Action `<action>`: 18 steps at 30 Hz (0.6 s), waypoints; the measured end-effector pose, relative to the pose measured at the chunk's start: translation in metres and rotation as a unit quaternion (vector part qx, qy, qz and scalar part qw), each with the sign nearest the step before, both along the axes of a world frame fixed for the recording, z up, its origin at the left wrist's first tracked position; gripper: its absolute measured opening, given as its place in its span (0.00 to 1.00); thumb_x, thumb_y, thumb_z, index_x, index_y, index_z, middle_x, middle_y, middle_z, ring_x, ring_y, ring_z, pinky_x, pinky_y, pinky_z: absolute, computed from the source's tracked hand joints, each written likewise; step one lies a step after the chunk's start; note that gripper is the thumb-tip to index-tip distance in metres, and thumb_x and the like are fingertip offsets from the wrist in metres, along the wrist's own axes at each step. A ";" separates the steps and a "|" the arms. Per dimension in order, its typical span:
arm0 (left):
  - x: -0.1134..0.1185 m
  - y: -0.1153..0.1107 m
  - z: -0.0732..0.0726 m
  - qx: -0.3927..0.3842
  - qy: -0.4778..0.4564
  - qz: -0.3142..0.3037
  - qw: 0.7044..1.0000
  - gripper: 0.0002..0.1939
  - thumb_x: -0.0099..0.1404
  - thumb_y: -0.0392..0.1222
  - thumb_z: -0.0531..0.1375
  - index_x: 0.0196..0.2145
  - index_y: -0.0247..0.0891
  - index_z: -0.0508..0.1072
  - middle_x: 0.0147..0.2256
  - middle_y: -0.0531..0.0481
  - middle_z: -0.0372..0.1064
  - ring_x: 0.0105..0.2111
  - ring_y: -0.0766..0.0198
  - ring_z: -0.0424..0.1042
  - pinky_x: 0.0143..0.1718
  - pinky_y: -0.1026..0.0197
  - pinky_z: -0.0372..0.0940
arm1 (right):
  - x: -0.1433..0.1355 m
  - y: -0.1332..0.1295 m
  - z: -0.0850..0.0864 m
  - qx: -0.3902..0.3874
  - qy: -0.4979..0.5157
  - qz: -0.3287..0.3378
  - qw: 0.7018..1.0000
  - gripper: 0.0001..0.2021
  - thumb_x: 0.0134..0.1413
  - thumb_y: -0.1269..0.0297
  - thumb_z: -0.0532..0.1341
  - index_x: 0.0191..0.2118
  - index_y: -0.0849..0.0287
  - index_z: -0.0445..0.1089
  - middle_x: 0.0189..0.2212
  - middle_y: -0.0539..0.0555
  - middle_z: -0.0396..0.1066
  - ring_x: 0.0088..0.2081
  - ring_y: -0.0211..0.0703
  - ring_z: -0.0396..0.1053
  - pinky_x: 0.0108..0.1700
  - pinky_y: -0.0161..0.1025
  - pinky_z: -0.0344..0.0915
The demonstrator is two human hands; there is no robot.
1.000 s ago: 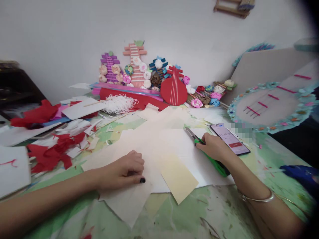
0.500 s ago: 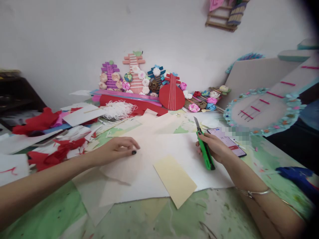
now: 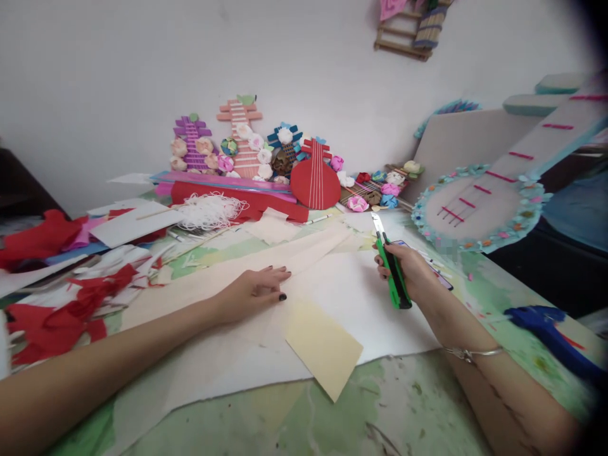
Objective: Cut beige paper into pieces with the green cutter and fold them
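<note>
A green utility knife [image 3: 395, 278] is gripped in my right hand [image 3: 413, 269], its blade out and pointing up and away, above the right part of a white sheet [image 3: 351, 316]. My left hand [image 3: 256, 291] rests palm down with fingers apart on thin cream paper [image 3: 209, 275], which lies over the white sheet. Just right of that hand is a pale yellow paper piece [image 3: 325, 348], one corner reaching past the sheet's near edge. Behind my right hand a phone [image 3: 444, 278] is partly hidden.
Red and white scraps [image 3: 90, 297] lie at the left, near a tangle of white string [image 3: 211, 210]. Decorated paper instruments, one a red lute [image 3: 315, 183], stand along the wall. A large flower-edged instrument [image 3: 475, 202] and a blue glue gun [image 3: 546, 329] are at the right.
The view has shifted slightly right. My left hand has moved right and lies flatter on the cream paper, which is now spread out wider. The knife remains in my right hand.
</note>
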State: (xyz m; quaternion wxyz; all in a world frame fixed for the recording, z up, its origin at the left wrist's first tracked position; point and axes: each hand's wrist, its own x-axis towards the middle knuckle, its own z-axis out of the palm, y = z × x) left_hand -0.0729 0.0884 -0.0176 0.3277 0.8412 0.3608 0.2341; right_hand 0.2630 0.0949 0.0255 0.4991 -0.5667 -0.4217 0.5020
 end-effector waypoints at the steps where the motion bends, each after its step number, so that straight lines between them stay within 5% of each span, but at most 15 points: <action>1: -0.002 -0.001 0.000 -0.003 0.001 -0.011 1.000 0.17 0.66 0.52 0.56 0.26 0.38 0.68 0.60 0.41 0.62 0.65 0.52 0.52 0.67 0.41 0.41 | 0.001 -0.001 0.003 0.004 0.004 0.002 1.000 0.05 0.52 0.63 0.54 0.35 0.56 0.59 0.22 0.47 0.60 0.18 0.35 0.55 0.22 0.35 0.57; 9: -0.011 -0.002 0.006 -0.023 0.003 -0.097 0.995 0.14 0.64 0.49 0.61 0.26 0.38 0.75 0.60 0.42 0.62 0.65 0.51 0.54 0.66 0.41 0.43 | 0.017 -0.007 0.019 0.038 0.007 0.009 0.999 0.12 0.40 0.73 0.57 0.35 0.56 0.58 0.29 0.49 0.62 0.23 0.35 0.61 0.31 0.38 0.64; 18: 0.007 -0.012 0.019 -0.057 0.012 -0.222 0.973 0.10 0.63 0.45 0.63 0.26 0.41 0.78 0.58 0.47 0.65 0.64 0.54 0.56 0.68 0.44 0.39 | 0.035 -0.015 0.029 0.036 -0.080 0.034 0.996 0.23 0.31 0.78 0.56 0.39 0.55 0.60 0.34 0.50 0.64 0.32 0.40 0.68 0.33 0.37 0.68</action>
